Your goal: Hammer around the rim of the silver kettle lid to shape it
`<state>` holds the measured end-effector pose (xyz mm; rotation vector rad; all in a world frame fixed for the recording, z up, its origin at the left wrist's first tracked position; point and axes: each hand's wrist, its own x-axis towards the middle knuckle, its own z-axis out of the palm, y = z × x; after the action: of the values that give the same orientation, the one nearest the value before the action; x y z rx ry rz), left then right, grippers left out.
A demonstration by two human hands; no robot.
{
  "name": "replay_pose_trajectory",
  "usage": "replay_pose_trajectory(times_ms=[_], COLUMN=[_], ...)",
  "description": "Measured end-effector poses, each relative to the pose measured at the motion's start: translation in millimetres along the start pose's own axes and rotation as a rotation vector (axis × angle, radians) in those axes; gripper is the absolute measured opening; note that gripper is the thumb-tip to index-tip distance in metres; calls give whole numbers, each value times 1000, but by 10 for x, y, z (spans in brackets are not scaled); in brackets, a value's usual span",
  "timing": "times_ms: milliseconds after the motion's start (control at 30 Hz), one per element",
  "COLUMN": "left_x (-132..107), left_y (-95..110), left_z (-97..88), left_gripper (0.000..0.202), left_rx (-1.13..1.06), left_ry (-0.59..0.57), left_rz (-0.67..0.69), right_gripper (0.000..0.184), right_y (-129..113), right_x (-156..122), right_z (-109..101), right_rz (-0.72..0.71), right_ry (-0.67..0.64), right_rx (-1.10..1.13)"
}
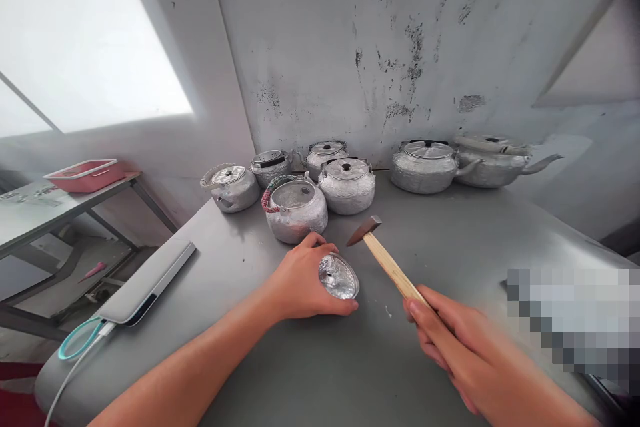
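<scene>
In the middle of the grey table my left hand is closed around a round metal kettle lid, its crinkled silvery face turned up toward me. To its right, my right hand grips the wooden handle of a hammer. The hammer's dark steel head is raised up and to the right of the lid, apart from it. Just behind my left hand stands a lidless dented kettle with a red and green wrapped handle.
Several dented kettles line the wall, among them a lidded kettle and a long-spouted one. A power bank with a cable lies left on the table. A pink basket sits on a side rack. A pixelated patch covers the right.
</scene>
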<state>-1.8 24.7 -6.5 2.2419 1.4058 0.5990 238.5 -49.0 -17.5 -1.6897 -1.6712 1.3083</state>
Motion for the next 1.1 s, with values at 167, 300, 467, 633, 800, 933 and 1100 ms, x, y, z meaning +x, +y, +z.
replay_pose_trajectory(times_ms=[167, 300, 467, 633, 800, 933, 1100], left_x=[8, 8, -20, -48, -46, -48, -45], left_y=[-13, -14, -10, -11, -20, -16, -13], left_z=[16, 24, 18, 12, 0, -11, -18], left_gripper=[76, 75, 77, 92, 100, 95, 91], left_rx=[6, 11, 22, 35, 23, 4, -4], left_ry=[26, 44, 17, -14, -37, -40, -41], left_rz=[24, 38, 26, 23, 0, -5, -4], right_gripper=[41, 42, 41, 40, 41, 39, 39], right_y=[-28, -62, -84, -76, -120, -124, -48], right_x=[-25, -32, -16, -37, -62, -55, -39], right_z=[13, 1, -6, -8, -8, 5, 14], right_rz=[10, 30, 22, 3, -109, -139, -180], right_ry=[0, -18, -15, 22, 119, 152, 175], right_rx=[-16, 32, 57, -15, -107, -147, -216])
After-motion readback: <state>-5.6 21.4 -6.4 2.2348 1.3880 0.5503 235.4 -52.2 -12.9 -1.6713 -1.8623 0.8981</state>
